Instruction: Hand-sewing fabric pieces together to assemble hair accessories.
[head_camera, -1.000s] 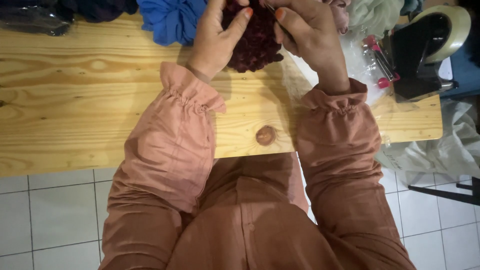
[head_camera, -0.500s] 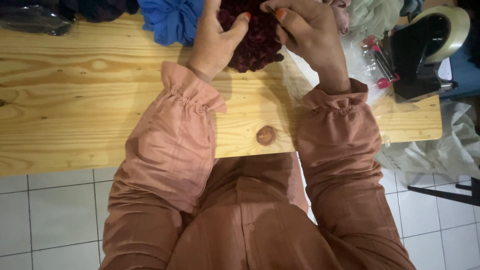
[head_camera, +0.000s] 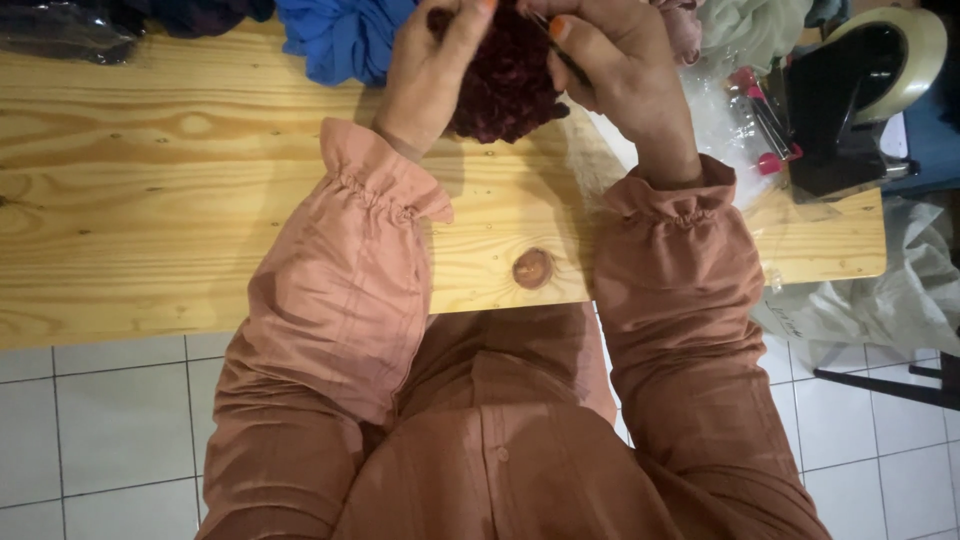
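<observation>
A dark maroon knitted piece (head_camera: 505, 85) is held up over the far side of the wooden table (head_camera: 180, 200). My left hand (head_camera: 432, 70) grips its left edge with the fingers curled around it. On the other side my right hand (head_camera: 615, 75) pinches its right edge, with a thin dark tool, perhaps a hook or needle (head_camera: 565, 55), between the fingers. Both arms wear salmon-pink sleeves with gathered cuffs. The upper part of the piece is cut off by the frame's top edge.
A blue cloth (head_camera: 340, 40) lies at the back left of my hands, with a dark bundle (head_camera: 70, 25) further left. At the right stand a black tape dispenser (head_camera: 850, 90), clear plastic wrapping with red-capped items (head_camera: 755, 130) and pale fabric (head_camera: 750, 25). White floor tiles lie below.
Both hands and the maroon piece have shifted slightly upward toward the frame's top edge. Both grips stay the same.
</observation>
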